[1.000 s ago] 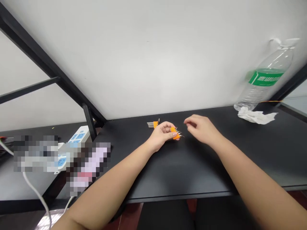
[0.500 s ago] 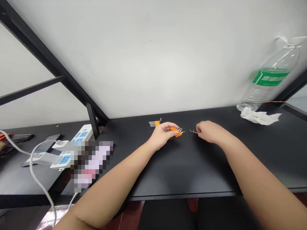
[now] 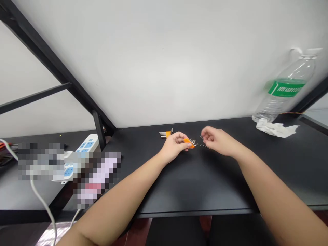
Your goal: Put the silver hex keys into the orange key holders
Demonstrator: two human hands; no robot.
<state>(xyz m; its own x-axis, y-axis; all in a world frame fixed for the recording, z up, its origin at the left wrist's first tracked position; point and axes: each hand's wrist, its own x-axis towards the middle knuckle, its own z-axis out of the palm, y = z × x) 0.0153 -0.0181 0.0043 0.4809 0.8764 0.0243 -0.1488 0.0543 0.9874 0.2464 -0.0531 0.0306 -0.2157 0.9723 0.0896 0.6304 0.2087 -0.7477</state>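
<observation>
My left hand (image 3: pixel 174 147) pinches an orange hex key holder (image 3: pixel 189 142) between thumb and fingers, with several short metal hex keys (image 3: pixel 193 141) sticking out on its right side. Just to the right, my right hand (image 3: pixel 215 139) is closed around a thin hex key (image 3: pixel 201 137) whose bent end points toward the holder. A second hex key (image 3: pixel 204 146) shows below the fingers; whether it is held or lies on the table I cannot tell. Behind my left hand, another orange holder with hex keys (image 3: pixel 166 134) rests on the black table.
A large clear bottle (image 3: pixel 284 89) with a green label leans by the wall at right, with crumpled white tissue (image 3: pixel 276 128) in front. On the left are a white power strip (image 3: pixel 85 147), a cable (image 3: pixel 43 201), a blurred-out pinkish object (image 3: pixel 98 179) and a black metal frame (image 3: pixel 48 65).
My right hand has lifted slightly and moved left, nearer the orange holder, its fingers turned more upward. The two hex keys by it have spread apart. My left hand stays nearly in place.
</observation>
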